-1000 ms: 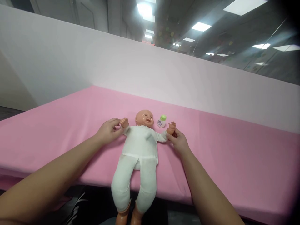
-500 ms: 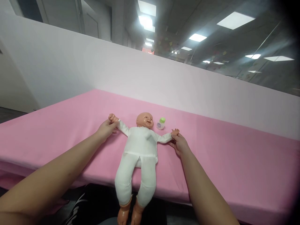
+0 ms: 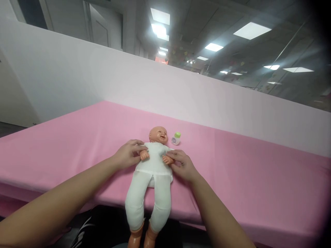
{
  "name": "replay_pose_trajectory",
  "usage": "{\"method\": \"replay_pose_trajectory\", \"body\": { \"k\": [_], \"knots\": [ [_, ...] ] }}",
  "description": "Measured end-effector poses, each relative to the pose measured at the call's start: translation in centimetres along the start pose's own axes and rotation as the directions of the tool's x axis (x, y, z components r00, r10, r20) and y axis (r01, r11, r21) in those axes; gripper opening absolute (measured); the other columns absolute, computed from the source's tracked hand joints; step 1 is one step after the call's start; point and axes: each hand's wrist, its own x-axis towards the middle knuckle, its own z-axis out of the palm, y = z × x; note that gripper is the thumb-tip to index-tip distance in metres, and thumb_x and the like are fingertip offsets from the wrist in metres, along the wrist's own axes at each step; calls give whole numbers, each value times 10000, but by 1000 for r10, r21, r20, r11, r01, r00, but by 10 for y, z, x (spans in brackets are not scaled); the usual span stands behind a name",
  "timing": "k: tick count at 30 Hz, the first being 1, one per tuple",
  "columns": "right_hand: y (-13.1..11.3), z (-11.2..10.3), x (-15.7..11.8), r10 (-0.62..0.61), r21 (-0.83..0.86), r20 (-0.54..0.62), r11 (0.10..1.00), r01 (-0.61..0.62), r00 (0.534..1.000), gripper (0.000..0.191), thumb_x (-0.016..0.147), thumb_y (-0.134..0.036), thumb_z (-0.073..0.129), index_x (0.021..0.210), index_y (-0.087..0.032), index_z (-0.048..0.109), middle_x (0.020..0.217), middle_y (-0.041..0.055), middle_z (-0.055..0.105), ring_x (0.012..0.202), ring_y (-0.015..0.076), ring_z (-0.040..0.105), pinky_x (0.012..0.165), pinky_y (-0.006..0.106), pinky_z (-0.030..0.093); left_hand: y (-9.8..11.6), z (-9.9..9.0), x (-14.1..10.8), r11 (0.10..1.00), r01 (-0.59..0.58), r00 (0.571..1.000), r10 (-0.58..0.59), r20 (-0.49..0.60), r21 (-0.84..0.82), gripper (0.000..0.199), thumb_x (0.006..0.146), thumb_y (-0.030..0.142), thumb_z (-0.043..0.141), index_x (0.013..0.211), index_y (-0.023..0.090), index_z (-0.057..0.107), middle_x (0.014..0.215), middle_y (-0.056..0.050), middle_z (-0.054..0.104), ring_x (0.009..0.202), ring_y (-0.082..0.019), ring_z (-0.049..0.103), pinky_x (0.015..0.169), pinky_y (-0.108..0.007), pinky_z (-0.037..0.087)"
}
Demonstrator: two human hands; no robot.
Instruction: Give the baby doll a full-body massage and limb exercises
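Doll point(image 3: 154, 163) face-up on pink table point(image 3: 232, 179), head at 12, feet past edge at 6. Left hand point(image 3: 129, 154), doll's 9 o'clock: fingers and thumb pinching one arm. Right hand point(image 3: 183, 166), 3 o'clock: pinching the other. Bottle point(image 3: 176, 140) at head's 3 o'clock, just beside.

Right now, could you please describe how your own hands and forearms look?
The left hand and right hand are bare, without gloves, and no ring can be made out. The left forearm and right forearm show no sleeve, watch or bracelet.
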Motion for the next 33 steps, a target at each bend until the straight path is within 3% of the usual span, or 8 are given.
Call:
{"method": "replay_pose_trajectory", "body": {
  "k": [4, 8, 12, 18, 22, 27, 31, 33],
  "knots": [
    [-7, -3, 1, -52, -73, 166, 995, 65, 985, 422, 892, -357, 804, 1309, -410, 761, 1367, 50, 709, 1304, 320, 602, 1162, 552, 457, 2, -5, 0, 974, -153, 974, 119, 195, 167, 489, 827, 316, 738, 1314, 332, 785, 1462, -119, 634, 1340, -374, 572, 1148, -530, 448],
    [-4, -5, 4, 22, -20, 200, 1000, -18, 980, 276, 966, -479, 739, 1226, -411, 800, 1314, 51, 739, 1311, 326, 596, 1143, 551, 460, -5, -9, 2, 988, -135, 949, 107, 297, 75, 531, 909, 395, 711, 1439, 396, 690, 1577, -80, 566, 1431, -377, 490, 1202, -550, 371],
    [2, 3, 6, 100, -62, 91, 994, -94, 991, 214, 988, -496, 694, 1035, -370, 861, 1161, 57, 785, 1180, 315, 657, 1076, 535, 496, -4, -4, 7, 999, -11, 959, -1, 282, 39, 408, 1032, 549, 545, 1359, 410, 747, 1580, -61, 568, 1474, -375, 437, 1229, -576, 303],
    [-1, 10, 6, 172, -192, 45, 968, -161, 984, 564, 850, -553, 839, 1349, -313, 735, 1283, 81, 728, 1235, 334, 607, 1072, 519, 499, 4, 3, 10, 986, 55, 951, -99, 293, 156, 479, 919, 665, 676, 1303, 400, 782, 1606, -85, 508, 1497, -434, 342, 1214, -626, 297],
    [-1, 12, 6, 156, -234, 34, 961, -144, 987, 574, 853, -546, 838, 1358, -301, 719, 1288, 88, 715, 1229, 328, 607, 1080, 506, 492, 1, 5, 11, 985, 83, 950, -125, 287, 154, 554, 882, 690, 704, 1333, 375, 765, 1629, -108, 460, 1518, -434, 314, 1225, -633, 286],
    [3, 5, 6, 132, -220, 76, 969, -112, 988, 571, 933, -606, 734, 1403, -285, 685, 1289, 102, 703, 1230, 324, 599, 1087, 512, 477, -13, 4, 10, 990, 118, 949, -134, 287, 73, 574, 939, 661, 639, 1424, 360, 703, 1641, -118, 446, 1539, -433, 315, 1236, -617, 296],
    [3, -1, 4, 54, -180, 199, 983, -18, 978, 833, 771, -695, 855, 1473, -306, 633, 1376, 113, 644, 1293, 351, 560, 1140, 527, 445, -23, 3, 8, 996, 78, 941, -87, 327, 42, 914, 734, 664, 854, 1540, 323, 588, 1681, -175, 369, 1550, -495, 275, 1218, -658, 297],
    [3, -2, 2, 64, -172, 198, 985, -30, 978, 901, 684, -686, 918, 1458, -314, 645, 1381, 112, 637, 1300, 358, 561, 1149, 533, 443, -25, 3, 8, 996, 87, 953, -88, 291, 14, 951, 682, 639, 898, 1518, 293, 605, 1665, -185, 391, 1531, -492, 320, 1225, -643, 299]
  ]
}}
